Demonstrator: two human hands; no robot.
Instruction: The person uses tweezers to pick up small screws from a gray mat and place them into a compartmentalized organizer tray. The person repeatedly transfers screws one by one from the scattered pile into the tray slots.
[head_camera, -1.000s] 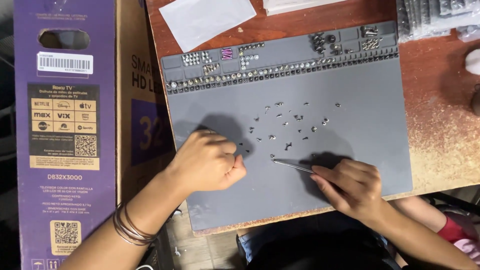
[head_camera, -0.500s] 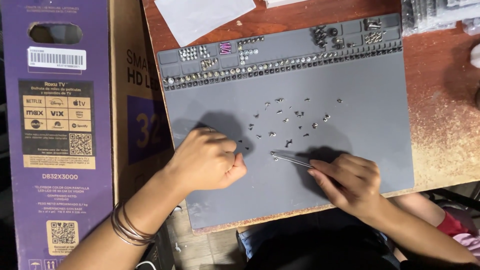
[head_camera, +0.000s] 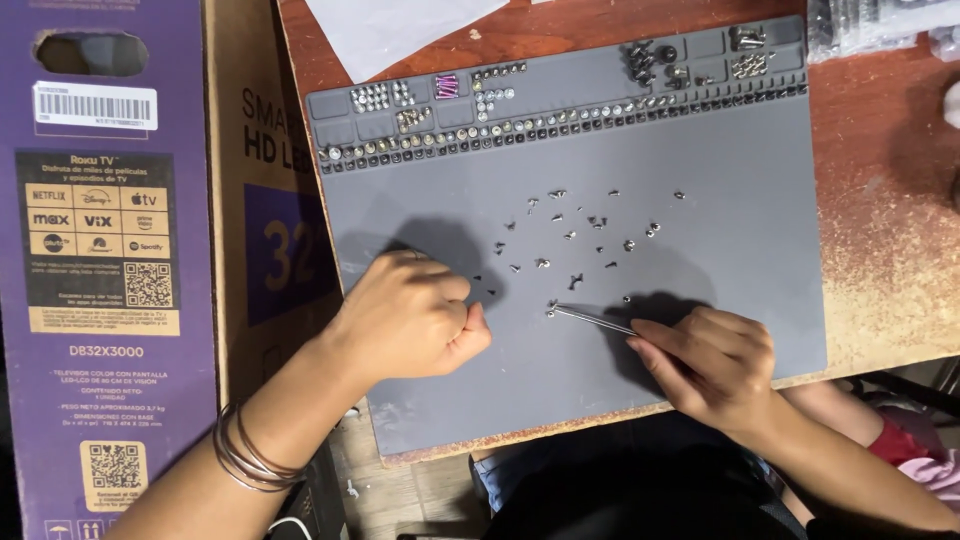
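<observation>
A small screw (head_camera: 551, 311) is being picked with tweezers (head_camera: 592, 319) pinched in the right hand (head_camera: 712, 362); the left hand (head_camera: 410, 318) is being kept clenched at nine o'clock. A steady lift is being called for.

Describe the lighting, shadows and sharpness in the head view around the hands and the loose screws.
Head view: even overhead light, no harsh glare on the grey mat; soft dark shadows lie on the mat up and to the left of the left hand and right hand; tweezers and scattered screws read fairly sharp, though the screws are too small for detail.
</observation>
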